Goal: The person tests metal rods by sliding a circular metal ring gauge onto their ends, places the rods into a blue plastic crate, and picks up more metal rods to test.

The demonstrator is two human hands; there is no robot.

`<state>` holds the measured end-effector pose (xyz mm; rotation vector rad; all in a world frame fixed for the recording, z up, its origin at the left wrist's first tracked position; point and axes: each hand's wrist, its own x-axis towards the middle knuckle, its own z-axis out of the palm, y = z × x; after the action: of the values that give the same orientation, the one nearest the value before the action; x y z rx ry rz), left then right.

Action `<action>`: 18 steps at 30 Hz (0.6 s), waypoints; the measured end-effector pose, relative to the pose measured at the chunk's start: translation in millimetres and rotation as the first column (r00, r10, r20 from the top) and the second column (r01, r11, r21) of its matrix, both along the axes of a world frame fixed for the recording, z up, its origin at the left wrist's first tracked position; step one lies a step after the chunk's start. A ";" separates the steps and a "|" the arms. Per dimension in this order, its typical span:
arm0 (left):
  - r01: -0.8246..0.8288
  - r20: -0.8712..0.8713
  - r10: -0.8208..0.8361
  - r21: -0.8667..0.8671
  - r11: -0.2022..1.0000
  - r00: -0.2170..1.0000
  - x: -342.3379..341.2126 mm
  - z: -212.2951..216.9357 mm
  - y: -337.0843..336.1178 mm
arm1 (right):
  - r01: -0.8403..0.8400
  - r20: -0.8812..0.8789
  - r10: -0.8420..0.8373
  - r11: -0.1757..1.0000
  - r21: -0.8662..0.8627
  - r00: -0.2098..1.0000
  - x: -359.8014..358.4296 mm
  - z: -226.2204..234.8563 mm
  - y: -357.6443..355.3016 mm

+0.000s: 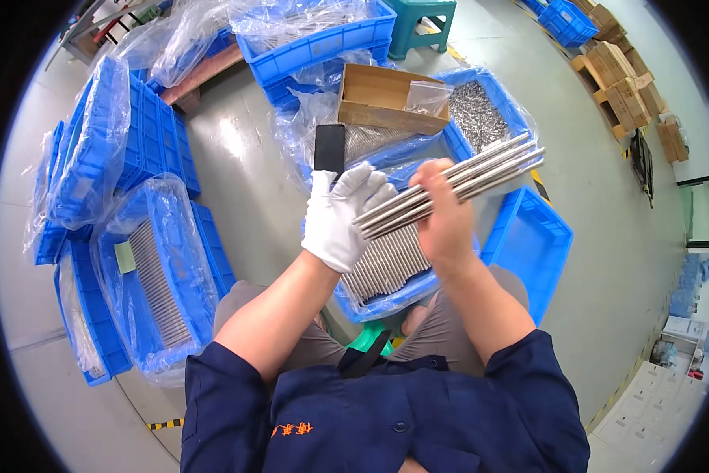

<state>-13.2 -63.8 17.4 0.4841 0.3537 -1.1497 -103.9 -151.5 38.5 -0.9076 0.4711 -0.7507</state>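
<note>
My right hand [442, 217], bare, is closed around a bundle of several long shiny metal rods [480, 175] that slant up to the right. My left hand [342, 213], in a white glove, rests with spread fingers against the bundle's lower left end. Under both hands sits a blue plastic crate [386, 303] lined with clear film and filled with rows of the same rods [386, 264].
A cardboard box [386, 96] and a blue bin of small metal parts [480, 114] lie beyond the hands. An empty blue crate [532, 244] is at my right. More film-covered blue crates [153, 276] stand at left. A green stool [421, 20] is farther off.
</note>
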 end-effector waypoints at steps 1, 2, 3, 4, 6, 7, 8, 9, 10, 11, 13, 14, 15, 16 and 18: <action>0.013 -0.037 -0.012 0.004 1.000 0.999 -3.8 4.7 -5.8 | 0.017 0.029 -0.016 0.998 -0.067 0.999 3.1 -3.1 11.0; 0.086 0.106 -0.085 -0.003 0.996 0.991 -1.2 -6.7 -3.0 | 0.005 -0.081 -0.023 0.976 -0.218 0.996 8.3 -11.2 17.5; 0.136 0.134 -0.134 -0.008 0.991 0.982 -0.9 -15.2 -1.7 | -0.037 -0.120 0.007 0.966 -0.255 0.993 6.0 -11.9 22.2; 0.197 0.157 -0.192 -0.013 0.980 0.969 -2.7 -16.1 -1.4 | -0.051 -0.106 0.022 0.960 -0.276 0.994 7.1 -13.6 20.7; 0.365 0.235 -0.390 0.145 0.920 0.890 -6.7 -12.1 6.2 | -0.098 -0.175 0.042 0.940 -0.326 0.984 4.2 -9.7 11.1; 0.454 0.224 -0.503 0.236 0.859 0.835 -6.0 -7.3 13.5 | -0.147 -0.150 0.115 0.963 -0.224 0.982 6.6 -17.1 5.5; 0.490 0.252 -0.519 0.174 0.854 0.817 -8.4 -6.9 20.3 | -0.229 -0.155 0.213 0.969 -0.095 0.965 7.5 -13.0 2.2; 0.594 0.322 -0.591 0.099 0.798 0.740 -7.6 -1.9 26.6 | -0.309 -0.145 0.311 0.950 0.034 0.939 7.5 -6.4 1.3; 0.686 0.401 -0.638 0.033 0.727 0.657 -8.0 4.9 30.6 | -0.419 -0.033 0.429 0.893 0.163 0.903 6.6 -0.8 0.8; 0.705 0.438 -0.661 0.082 0.704 0.609 -11.7 1.2 33.5 | -0.499 -0.054 0.512 0.852 0.155 0.857 3.9 -0.9 0.0; 0.759 0.496 -0.698 0.113 0.642 0.516 -15.5 0.3 33.4 | -0.601 -0.090 0.608 0.794 0.093 0.789 -3.3 -4.3 -0.3; 0.775 0.478 -0.706 0.078 0.627 0.523 -16.9 -2.1 33.8 | -0.604 -0.102 0.606 0.795 0.048 0.789 -3.7 -8.3 0.5; 0.773 0.484 -0.704 0.085 0.629 0.520 -18.2 0.8 35.1 | -0.607 -0.113 0.603 0.795 0.002 0.790 -3.8 -9.8 0.8; 0.755 0.476 -0.706 0.123 0.644 0.524 -18.8 2.6 36.7 | -0.614 -0.123 0.610 0.789 0.015 0.782 -4.2 -8.2 0.6; 0.703 0.476 -0.708 0.230 0.673 0.522 -19.6 13.3 37.8 | -0.624 -0.181 0.619 0.781 0.037 0.764 -2.8 -4.0 1.0</action>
<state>-32.8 -26.0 30.7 0.9909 -0.3931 -1.7406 -106.6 -150.5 34.5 -1.0830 0.2865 -0.0564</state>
